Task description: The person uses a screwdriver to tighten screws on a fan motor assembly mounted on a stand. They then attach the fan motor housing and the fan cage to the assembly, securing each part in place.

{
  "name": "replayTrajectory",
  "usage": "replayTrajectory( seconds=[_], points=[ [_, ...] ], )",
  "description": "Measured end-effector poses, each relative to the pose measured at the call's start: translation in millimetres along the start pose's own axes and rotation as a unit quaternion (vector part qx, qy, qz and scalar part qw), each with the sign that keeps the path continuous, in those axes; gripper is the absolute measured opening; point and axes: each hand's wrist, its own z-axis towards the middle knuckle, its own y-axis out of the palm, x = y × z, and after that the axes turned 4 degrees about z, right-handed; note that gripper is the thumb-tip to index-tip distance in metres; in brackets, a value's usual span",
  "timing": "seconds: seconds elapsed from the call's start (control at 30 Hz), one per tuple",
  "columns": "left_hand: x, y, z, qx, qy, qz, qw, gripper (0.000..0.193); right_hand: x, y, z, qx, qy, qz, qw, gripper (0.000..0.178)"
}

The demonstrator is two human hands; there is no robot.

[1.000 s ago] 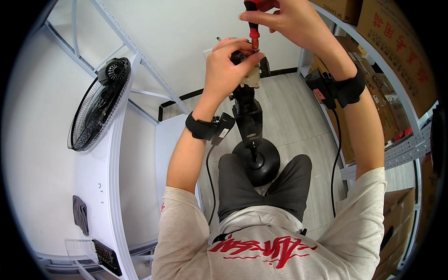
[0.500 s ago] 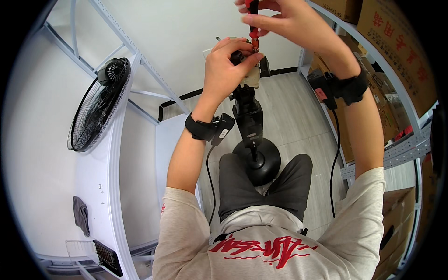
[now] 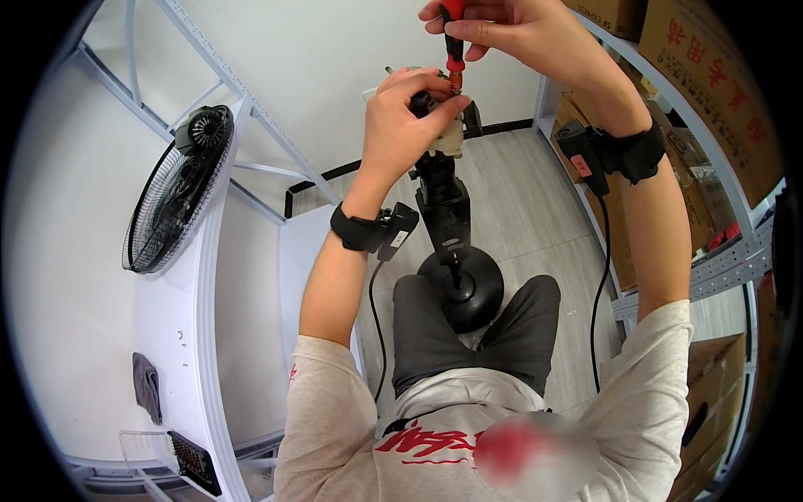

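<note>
Before me stands a pedestal fan [image 3: 443, 201] on a round black base, its guard and blades off and a pale motor housing [image 3: 450, 140] showing at the top. My left hand [image 3: 407, 117] is closed around the top of that housing, thumb and fingers beside the screwdriver's tip. A red and black screwdriver [image 3: 454, 48] points downward onto the motor. Up at its handle, my right hand [image 3: 502, 29] grips it between thumb and fingers. The tip and any screw under it are hidden by my left fingers.
On the white shelf to the left are a fan guard with blades [image 3: 180, 192], small screws [image 3: 181, 336], a grey cloth [image 3: 145, 386] and a black screwdriver-bit case [image 3: 192, 463]. Cardboard boxes [image 3: 711, 92] fill the rack at right. Cables [image 3: 604, 276] hang from both wrist straps.
The fingers of my right hand have shifted slightly on the screwdriver handle, and the right wrist has moved a little to the right. My left hand stays in place on the motor housing.
</note>
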Motion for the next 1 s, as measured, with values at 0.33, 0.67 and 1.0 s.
replayTrajectory(
  seconds=[0.33, 0.67, 1.0],
  points=[
    [-4, -2, 1, -0.001, 0.031, 0.035, 0.999, 0.017, -12, 44, -5, 0.149, -0.074, -0.173, 0.971, 0.063],
    [-1, 1, 1, -0.016, 0.031, 0.042, 0.999, 0.02, 4, 1, 0, -0.013, -0.039, -0.182, 0.982, 0.064],
    [0, 1, 1, -0.007, 0.022, 0.029, 0.999, 0.019, 7, -4, -2, 0.007, -0.019, -0.141, 0.99, 0.063]
  ],
)
